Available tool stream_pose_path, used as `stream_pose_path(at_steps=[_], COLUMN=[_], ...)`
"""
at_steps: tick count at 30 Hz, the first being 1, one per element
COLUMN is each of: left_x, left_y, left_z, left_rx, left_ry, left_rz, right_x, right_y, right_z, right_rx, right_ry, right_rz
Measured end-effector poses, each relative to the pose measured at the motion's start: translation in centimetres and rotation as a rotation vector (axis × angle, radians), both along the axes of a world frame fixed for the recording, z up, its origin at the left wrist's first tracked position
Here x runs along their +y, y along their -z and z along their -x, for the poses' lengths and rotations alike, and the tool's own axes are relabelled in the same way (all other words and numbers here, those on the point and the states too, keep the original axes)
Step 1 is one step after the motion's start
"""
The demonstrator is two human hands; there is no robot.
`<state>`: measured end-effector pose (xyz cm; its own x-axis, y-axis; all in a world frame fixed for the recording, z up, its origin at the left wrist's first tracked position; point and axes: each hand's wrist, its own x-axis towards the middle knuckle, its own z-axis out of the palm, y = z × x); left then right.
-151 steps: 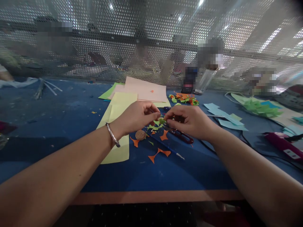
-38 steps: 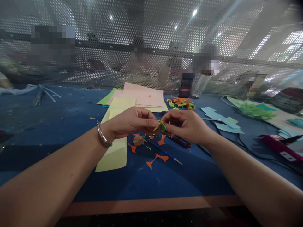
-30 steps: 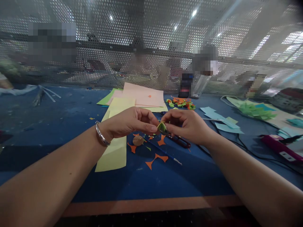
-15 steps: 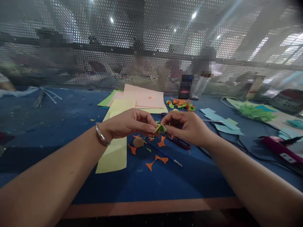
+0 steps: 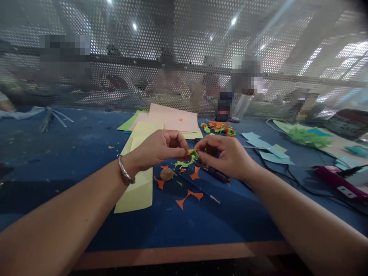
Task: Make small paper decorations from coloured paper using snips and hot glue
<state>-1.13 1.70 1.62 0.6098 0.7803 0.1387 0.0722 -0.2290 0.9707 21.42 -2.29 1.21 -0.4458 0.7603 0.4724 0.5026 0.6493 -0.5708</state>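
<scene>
Together, the left hand [image 5: 165,148] and the right hand [image 5: 228,156] hold a small piece of folded green paper [image 5: 193,153] above the blue table [image 5: 138,230]. The left thumb and forefinger pinch one side, the other fingers loosely curled; the right fingertips grip the opposite side. Just below lie green scraps [image 5: 183,165], with a thin blue stick [image 5: 197,186] nearer the table's front edge.

A single head-worn camera looks forward and down from above and behind the left hand [image 5: 163,148] and right hand [image 5: 231,155], near enough that both forearms [image 5: 77,203] stretch in from the lower corners. Its wide view spans the counter [image 5: 169,226] on either side of the hands and the perforated screen [image 5: 192,42] beyond them.
</scene>
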Motion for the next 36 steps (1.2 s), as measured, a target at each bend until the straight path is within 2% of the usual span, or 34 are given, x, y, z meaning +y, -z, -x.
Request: stream_pose_path(at_steps=[4,8,10,14,17,20,24,29,32,36], left_x=[-0.1,0.2,0.6,1.4,1.8,1.9,2.0,2.1,2.3,2.7], left_y=[0.2,0.6,0.8,1.0,1.1,1.4,1.6,1.3,1.1,1.1], left_z=[-0.3,-0.5,-0.4,0.0,0.2,0.3,0.3,0.4,0.5,0.7], left_rx=[0.014,0.047,0.040,-0.015,-0.029,-0.028,-0.022,-0.070,-0.119,-0.157], left_ry=[-0.051,-0.201,-0.284,-0.398,-0.447,-0.467,-0.458,-0.489,-0.547,-0.585], left_rz=[-0.080,-0.112,-0.123,-0.162,-0.179,-0.196,-0.217,-0.184,-0.155,-0.125], right_x=[0.3,1.0,1.7,3.4,4.5,5.4,6.5,7.1,7.1,6.8], right_y=[0.1,-0.3,-0.6,-0.4,0.3,1.1,2.2,3.0,2.8,1.6], right_z=[-0.1,-1.1,-2.1,-4.5,-5.7,-6.3,-6.3,-6.7,-7.1,-7.3], right_rx=[-0.008,-0.032,-0.148,-0.593,-0.709,-0.618,-0.488,-0.137,0.135,0.439], right_ry=[0.034,0.152,0.259,0.449,0.525,0.570,0.552,0.563,0.547,0.467], right_rz=[0.000,0.017,0.018,0.088,0.187,0.321,0.437,0.564,0.576,0.540])
